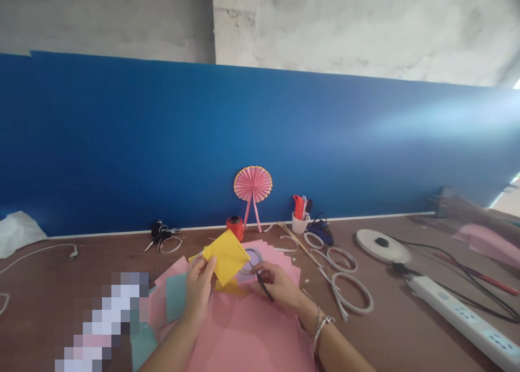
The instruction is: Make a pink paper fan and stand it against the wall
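My left hand (200,285) is closed on a square of yellow paper (225,257), thumb on top near its left corner. The paper is held up, tilted so it looks like a diamond. In my right hand (280,285) is a pair of dark-handled scissors (263,282), the blades lying over the paper's right corner. Whether the blades are apart is hard to make out. Below both hands lies a large sheet of pink paper (247,334), with another piece of yellow paper (231,288) on it. Light blue paper (175,296) shows beside my left wrist.
A pink folded-paper fan (252,184) leans on the blue partition (170,134), beside a red roll (234,228). Keys (162,232) lie left. Right are a white cup of pens (300,223), loops of white strip (352,293), a white disc (382,246) and a power strip (463,312).
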Available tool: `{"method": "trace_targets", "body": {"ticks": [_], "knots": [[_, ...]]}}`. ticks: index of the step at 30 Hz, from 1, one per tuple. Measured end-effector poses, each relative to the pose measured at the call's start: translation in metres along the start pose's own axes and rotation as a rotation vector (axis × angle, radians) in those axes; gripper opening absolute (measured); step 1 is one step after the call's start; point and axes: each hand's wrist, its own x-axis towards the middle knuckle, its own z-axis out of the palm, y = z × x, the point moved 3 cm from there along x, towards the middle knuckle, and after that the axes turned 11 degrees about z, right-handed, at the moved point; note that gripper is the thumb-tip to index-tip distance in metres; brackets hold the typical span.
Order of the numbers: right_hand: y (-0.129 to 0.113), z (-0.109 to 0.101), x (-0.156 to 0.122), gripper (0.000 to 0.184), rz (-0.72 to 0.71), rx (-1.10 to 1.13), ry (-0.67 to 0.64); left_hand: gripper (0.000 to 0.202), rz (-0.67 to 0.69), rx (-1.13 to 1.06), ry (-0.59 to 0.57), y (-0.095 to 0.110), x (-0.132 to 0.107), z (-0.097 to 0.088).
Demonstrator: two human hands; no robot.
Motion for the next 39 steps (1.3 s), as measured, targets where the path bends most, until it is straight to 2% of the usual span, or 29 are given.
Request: {"method": "trace_targets", "body": {"ticks": [4, 13, 22, 29, 39], "knots": [[-0.001, 0.001, -0.001, 0.032, 0.003, 0.006, 0.005, 0.044, -0.044, -0.066, -0.064, -0.002, 0.0, 0.001], [0.0, -0.001, 0.001, 0.036, -0.008, -0.009, 0.005, 0.041, -0.111, -0.167, -0.069, -0.012, 0.002, 0.0], [0.003, -0.002, 0.002, 0.032, 0.028, -0.004, 0.015, 0.045, -0.172, -0.234, -0.057, -0.001, -0.001, 0.005], [0.006, -0.004, 0.005, 0.033, 0.031, -0.013, 0.028, 0.044, -0.181, -0.242, -0.047, 0.002, -0.002, 0.006], [-0.004, 0.001, -0.001, 0.035, 0.006, 0.03, -0.013, 0.049, -0.163, -0.238, -0.057, 0.0, -0.001, 0.006]]}}
